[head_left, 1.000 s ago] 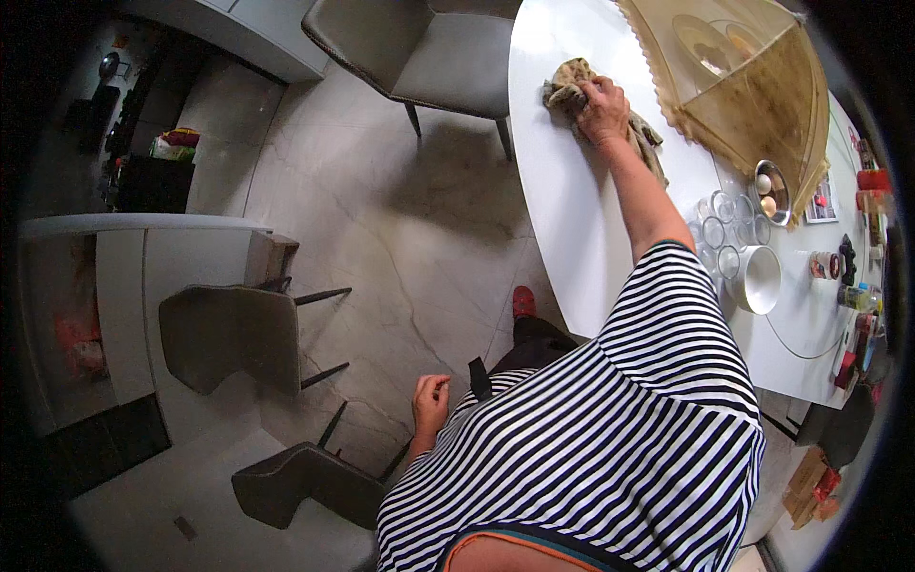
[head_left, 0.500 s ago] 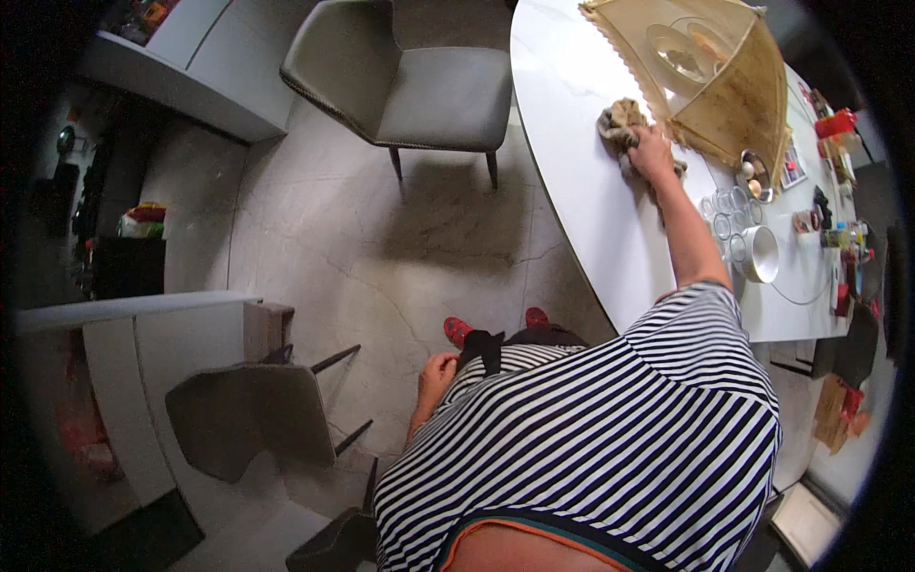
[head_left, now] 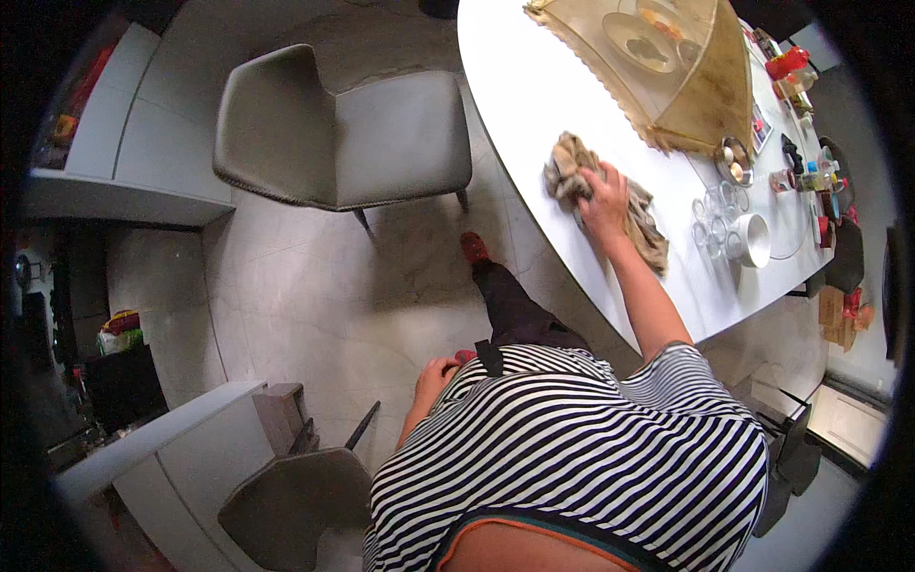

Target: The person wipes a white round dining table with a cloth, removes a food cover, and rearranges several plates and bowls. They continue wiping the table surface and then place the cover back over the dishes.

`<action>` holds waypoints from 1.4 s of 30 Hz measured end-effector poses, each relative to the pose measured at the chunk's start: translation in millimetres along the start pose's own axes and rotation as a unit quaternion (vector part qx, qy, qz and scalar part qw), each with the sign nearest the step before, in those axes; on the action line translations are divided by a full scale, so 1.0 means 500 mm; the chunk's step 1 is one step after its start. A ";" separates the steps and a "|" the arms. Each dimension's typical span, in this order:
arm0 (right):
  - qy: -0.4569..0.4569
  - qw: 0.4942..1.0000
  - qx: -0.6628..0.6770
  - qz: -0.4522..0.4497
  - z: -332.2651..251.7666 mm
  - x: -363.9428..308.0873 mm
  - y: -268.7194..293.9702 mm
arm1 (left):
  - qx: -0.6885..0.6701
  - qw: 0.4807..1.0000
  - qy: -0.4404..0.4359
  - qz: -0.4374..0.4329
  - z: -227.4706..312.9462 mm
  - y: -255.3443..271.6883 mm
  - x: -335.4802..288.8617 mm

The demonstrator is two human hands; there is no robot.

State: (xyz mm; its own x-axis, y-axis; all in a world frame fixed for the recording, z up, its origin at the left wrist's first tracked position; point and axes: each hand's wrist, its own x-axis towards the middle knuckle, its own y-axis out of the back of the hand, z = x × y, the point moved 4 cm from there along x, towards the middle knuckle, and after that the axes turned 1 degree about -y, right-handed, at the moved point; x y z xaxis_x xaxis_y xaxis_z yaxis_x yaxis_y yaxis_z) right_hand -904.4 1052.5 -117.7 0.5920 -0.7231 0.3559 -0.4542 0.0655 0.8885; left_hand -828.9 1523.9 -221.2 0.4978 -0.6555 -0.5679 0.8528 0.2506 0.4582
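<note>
My right hand (head_left: 606, 205) presses a crumpled brown and grey cloth (head_left: 648, 232) onto the white tabletop (head_left: 534, 105), its fingers closed over the bunched part. Part of the cloth trails out flat on the right side of my wrist. Beyond it stands a tan mesh food cover (head_left: 705, 100), with plates (head_left: 639, 43) showing through. Low at my left side, by the hem of my striped shirt, hangs my left hand (head_left: 436, 383). Its fingers bend towards my body and their tips are hidden, so I cannot tell whether it holds anything.
Several clear glasses (head_left: 715, 214) stand close to a white bowl (head_left: 748, 240) right of the cloth. A metal bowl of eggs (head_left: 734, 160) sits beside the cover. Bottles (head_left: 820, 176) line the far right. One grey chair (head_left: 400, 133) is left of the table, another chair (head_left: 295, 505) lower left.
My right hand has drawn the cloth nearer and towards the table's left edge, and more of it is spread out. One leg has stepped forward. My left hand stays low at my side.
</note>
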 end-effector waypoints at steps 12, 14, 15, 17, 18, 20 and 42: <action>0.115 0.991 0.040 0.055 -0.062 0.657 -0.305 | 0.018 1.000 0.020 0.009 0.093 0.178 0.265; 0.103 0.993 0.033 0.038 -0.062 0.731 -0.342 | 0.006 0.999 0.032 -0.006 0.120 0.193 0.288; 0.097 0.994 0.023 0.039 -0.051 0.756 -0.359 | 0.016 0.999 0.035 -0.020 0.126 0.203 0.299; 0.040 0.991 0.124 -0.018 -0.097 0.791 -0.337 | 0.032 0.998 0.043 -0.030 0.128 0.217 0.310; 0.022 0.992 0.115 -0.047 -0.099 0.795 -0.331 | 0.040 0.997 0.052 -0.041 0.127 0.225 0.317; 0.011 0.996 0.066 -0.062 -0.098 0.783 -0.343 | 0.056 0.997 0.026 -0.048 0.131 0.243 0.326; -0.215 0.973 0.031 -0.072 -0.090 -0.384 0.190 | 0.224 0.919 -0.188 -0.265 -0.173 0.274 0.306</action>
State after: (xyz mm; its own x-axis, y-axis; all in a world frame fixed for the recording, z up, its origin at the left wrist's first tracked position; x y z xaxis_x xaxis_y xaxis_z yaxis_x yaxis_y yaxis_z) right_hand -1031.1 1228.7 -88.7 0.3250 -0.9437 0.0620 -0.4341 -0.0906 0.8963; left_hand -622.1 1519.5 -304.3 -0.1309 -0.8211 -0.5555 0.7665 -0.4392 0.4685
